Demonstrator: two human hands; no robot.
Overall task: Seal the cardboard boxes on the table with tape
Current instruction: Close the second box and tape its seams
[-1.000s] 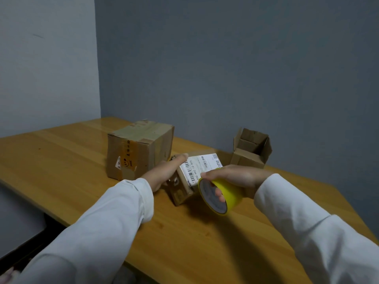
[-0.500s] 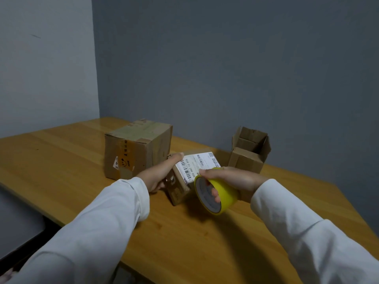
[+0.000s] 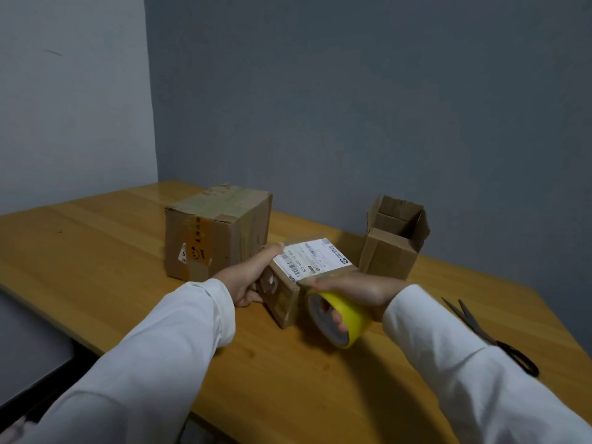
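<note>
I see a small labelled box (image 3: 298,280) gripped by my left hand (image 3: 248,278); my right hand (image 3: 349,291) clutches the yellow tape roll (image 3: 338,318) beside it.

Both white-sleeved arms reached toward mid-frame. The left hand (image 3: 248,278) gripped a small box (image 3: 288,296); the right hand (image 3: 349,291) curled through a tape roll (image 3: 339,318).

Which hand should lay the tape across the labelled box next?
Probably the right hand: it grips the yellow tape roll against the labelled box, which the left hand holds.
</note>
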